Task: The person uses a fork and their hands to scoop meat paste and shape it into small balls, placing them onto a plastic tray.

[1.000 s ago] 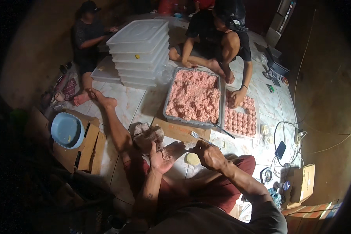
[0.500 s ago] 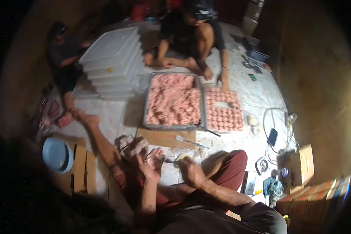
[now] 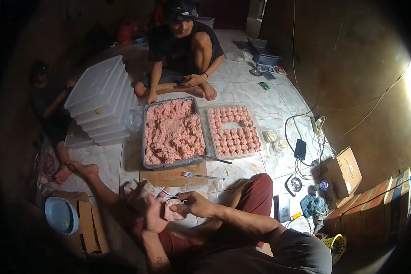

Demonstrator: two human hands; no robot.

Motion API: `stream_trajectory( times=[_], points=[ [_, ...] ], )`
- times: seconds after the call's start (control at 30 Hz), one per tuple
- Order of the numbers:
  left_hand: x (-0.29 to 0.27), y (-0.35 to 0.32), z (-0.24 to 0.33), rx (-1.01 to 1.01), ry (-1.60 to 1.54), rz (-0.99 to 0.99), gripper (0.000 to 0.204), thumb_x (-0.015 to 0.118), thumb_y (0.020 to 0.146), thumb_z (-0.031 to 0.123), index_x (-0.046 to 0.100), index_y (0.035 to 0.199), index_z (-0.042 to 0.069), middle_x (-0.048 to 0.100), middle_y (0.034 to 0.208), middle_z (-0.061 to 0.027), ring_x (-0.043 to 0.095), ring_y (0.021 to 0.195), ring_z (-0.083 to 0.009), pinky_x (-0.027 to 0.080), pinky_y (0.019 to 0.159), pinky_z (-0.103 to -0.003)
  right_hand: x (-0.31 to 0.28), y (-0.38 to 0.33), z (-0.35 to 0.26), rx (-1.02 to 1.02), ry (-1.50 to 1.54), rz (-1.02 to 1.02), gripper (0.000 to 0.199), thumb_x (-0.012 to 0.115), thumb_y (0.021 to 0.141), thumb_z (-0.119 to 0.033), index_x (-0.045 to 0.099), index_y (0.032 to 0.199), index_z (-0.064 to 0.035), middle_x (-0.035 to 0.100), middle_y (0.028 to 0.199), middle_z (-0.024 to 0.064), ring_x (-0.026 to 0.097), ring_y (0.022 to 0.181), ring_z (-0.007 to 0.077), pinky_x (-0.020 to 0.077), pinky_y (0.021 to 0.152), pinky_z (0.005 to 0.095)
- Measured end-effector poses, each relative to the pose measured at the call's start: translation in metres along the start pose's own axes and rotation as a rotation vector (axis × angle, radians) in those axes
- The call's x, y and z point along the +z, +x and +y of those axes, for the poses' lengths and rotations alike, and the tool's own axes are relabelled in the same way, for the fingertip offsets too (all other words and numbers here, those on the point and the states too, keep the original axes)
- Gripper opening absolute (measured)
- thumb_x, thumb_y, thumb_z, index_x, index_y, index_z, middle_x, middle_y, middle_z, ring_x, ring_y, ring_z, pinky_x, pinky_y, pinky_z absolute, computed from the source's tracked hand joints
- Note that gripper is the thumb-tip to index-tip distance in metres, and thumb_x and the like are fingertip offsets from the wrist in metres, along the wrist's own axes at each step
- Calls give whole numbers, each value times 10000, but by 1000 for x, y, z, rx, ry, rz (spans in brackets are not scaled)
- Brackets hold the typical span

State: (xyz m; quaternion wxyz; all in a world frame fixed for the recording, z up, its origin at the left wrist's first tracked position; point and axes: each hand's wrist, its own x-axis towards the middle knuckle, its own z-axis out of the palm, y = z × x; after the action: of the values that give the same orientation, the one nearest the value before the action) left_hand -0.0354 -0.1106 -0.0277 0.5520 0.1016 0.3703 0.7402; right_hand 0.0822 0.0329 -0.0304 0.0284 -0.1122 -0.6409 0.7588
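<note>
Low in the frame, left of centre, the left hand [image 3: 153,213] lies cupped, fingers curled up around a lump of pink minced meat [image 3: 171,209] resting in its palm. The right hand [image 3: 194,204] meets it from the right, fingers closed on the handle of a thin metal spoon [image 3: 169,195] whose tip lies over the lump. Just above the hands, a fork [image 3: 201,175] rests on a flat piece of cardboard [image 3: 169,177] on the tiled floor [image 3: 255,98]. Above that, in the middle of the frame, a grey tray of loose mince [image 3: 172,133] stands beside a clear tray of shaped meatballs [image 3: 233,131]. A stack of white lidded tubs [image 3: 100,98] stands at upper left. Another person [image 3: 182,50] sits at the top centre, beyond the trays. A blue plate [image 3: 60,214] sits at lower left.
</note>
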Motion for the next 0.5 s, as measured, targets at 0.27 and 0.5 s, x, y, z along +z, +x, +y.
stream_trajectory(
  times=[0.27,0.5],
  points=[
    [-77,-2,-36,1202,2048,-102,227,666,844,161,643,1046,63,661,997,-93,658,841,-246,500,818,-431,8,-6,-26,-199,-227,211,365,649,946,-265,607,1162,26,637,1029,194,621,930,227,496,808,334],
    [-3,10,-5,215,1294,380,218,712,854,207,644,933,17,669,900,-63,643,837,-218,507,763,-357,-2,-42,61,154,315,173,197,549,1011,-192,652,1090,-44,511,767,-58,420,659,32,354,589,200]
  ],
)
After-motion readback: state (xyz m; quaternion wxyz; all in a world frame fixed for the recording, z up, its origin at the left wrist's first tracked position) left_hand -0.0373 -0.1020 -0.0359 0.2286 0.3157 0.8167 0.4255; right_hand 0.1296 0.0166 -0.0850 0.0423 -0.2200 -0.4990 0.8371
